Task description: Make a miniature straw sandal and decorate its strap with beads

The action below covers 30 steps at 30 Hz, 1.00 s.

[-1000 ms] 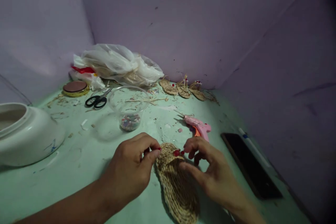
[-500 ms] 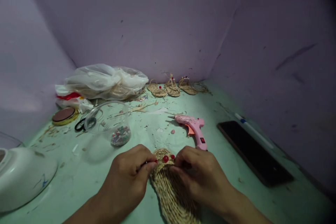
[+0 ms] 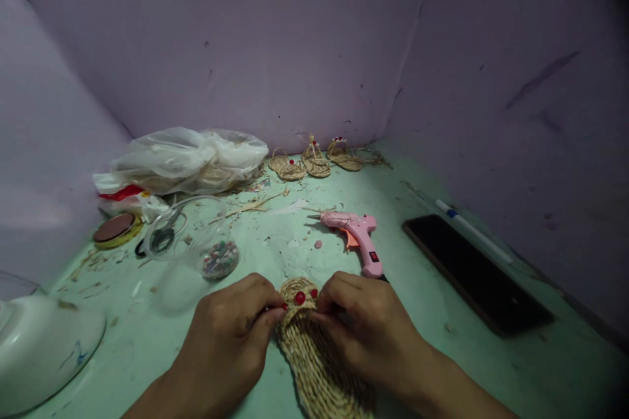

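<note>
A woven straw slipper [image 3: 314, 366] lies on the green table, its toe end pointing away from me. Red beads [image 3: 299, 298] sit along the strap across its front; the middle one is largest. With thumb and index finger, my left hand [image 3: 233, 330] pinches the strap's left end by a small red bead. My right hand [image 3: 371, 324] closes its fingertips on the strap's right side, beside another red bead. Its palm side and part of the slipper are hidden. Just beyond my right hand lies a pink glue gun [image 3: 361, 236], nozzle to the left.
A clear container of beads [image 3: 221, 258] and scissors [image 3: 162, 239] are at left, near a white bowl [image 3: 49, 347]. A phone [image 3: 476, 275] and white pen [image 3: 472, 230] lie right. Small straw slippers [image 3: 314, 160] and a plastic bag [image 3: 191, 160] stand by the wall.
The view has shifted slightly, so most things appear a little further left. Both hands keep their pinch on the slipper's strap, with hardly any movement relative to it.
</note>
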{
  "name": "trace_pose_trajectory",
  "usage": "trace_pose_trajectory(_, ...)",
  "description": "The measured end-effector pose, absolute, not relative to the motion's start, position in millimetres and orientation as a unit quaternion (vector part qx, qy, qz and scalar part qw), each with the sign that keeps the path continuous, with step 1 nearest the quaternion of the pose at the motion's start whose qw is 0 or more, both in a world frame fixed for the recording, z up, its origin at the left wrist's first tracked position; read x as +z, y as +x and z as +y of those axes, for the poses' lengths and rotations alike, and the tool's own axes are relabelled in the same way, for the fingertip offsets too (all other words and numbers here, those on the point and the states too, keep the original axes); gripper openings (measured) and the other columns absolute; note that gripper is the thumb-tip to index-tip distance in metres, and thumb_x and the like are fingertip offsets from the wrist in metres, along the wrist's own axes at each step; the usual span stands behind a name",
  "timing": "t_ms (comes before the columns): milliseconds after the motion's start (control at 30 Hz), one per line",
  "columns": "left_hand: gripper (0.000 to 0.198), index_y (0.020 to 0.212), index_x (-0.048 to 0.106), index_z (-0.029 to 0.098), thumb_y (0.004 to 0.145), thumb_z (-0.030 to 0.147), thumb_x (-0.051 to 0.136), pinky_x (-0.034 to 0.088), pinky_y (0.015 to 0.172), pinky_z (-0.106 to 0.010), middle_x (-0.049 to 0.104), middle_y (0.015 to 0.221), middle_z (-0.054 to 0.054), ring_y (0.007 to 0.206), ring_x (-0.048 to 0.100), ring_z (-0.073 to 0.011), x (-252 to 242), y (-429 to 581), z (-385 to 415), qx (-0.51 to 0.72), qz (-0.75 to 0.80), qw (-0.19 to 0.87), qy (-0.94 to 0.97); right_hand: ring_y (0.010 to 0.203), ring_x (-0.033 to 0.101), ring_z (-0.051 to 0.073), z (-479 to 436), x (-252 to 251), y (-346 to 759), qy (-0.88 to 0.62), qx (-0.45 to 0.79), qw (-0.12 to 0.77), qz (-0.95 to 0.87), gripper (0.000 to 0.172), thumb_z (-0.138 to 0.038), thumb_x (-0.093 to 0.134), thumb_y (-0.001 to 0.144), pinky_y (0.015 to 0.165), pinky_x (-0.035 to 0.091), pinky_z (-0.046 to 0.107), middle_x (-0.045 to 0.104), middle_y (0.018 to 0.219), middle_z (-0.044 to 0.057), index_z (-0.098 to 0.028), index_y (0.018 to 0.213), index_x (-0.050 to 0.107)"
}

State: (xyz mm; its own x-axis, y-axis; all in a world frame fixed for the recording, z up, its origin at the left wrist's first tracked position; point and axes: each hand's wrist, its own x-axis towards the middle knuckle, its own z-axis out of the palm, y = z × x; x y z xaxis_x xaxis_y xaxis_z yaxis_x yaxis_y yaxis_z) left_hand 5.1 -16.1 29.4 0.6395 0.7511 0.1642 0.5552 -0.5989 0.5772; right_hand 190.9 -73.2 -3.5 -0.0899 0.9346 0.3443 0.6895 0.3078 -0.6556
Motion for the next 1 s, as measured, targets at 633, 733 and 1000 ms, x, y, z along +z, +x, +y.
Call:
trace_pose_trajectory(633, 0.016, 0.067, 0.064, 0.019, 0.077, 0.02, 0.052, 0.041, 0.062, -0.025, 0.064, 0.067, 0.0, 0.065, 0.058, -0.0139, 37.6, 11.8, -9.3, 0.138, 0.45, 0.307, 0.827, 0.054, 0.051, 0.011, -71.7, -7.5, 190.3, -0.553, 0.16, 0.392, -0.717, 0.009, -0.012, 0.058, 0.074, 0.05, 0.036, 0.023, 0.058, 0.062, 0.001, -0.016, 0.067, 0.057)
trace_pose_trajectory(733, 0.016, 0.065, 0.063, 0.019, 0.077, 0.02, 0.052, 0.041, 0.061, -0.025, 0.063, 0.066, 0.001, 0.063, 0.057, -0.0136, 36.4, 12.5, -8.6, 0.15, 0.449, 0.309, 0.825, 0.055, 0.052, 0.012, -70.4, -7.8, 190.4, -0.55, 0.158, 0.391, -0.721, 0.009, -0.012, 0.058, 0.074, 0.05, 0.035, 0.023, 0.058, 0.062, 0.001, -0.016, 0.067, 0.057)
trace_pose_trajectory(1000, 0.017, 0.063, 0.063, 0.019, 0.076, 0.019, 0.053, 0.04, 0.059, -0.025, 0.063, 0.064, 0.001, 0.062, 0.057, -0.0135, 36.3, 13.7, -9.1, 0.15, 0.449, 0.318, 0.822, 0.055, 0.051, 0.012, -70.9, -6.8, 190.8, -0.551, 0.163, 0.391, -0.719, 0.009, -0.011, 0.059, 0.074, 0.051, 0.035, 0.023, 0.058, 0.062, 0.001, -0.016, 0.067, 0.057)
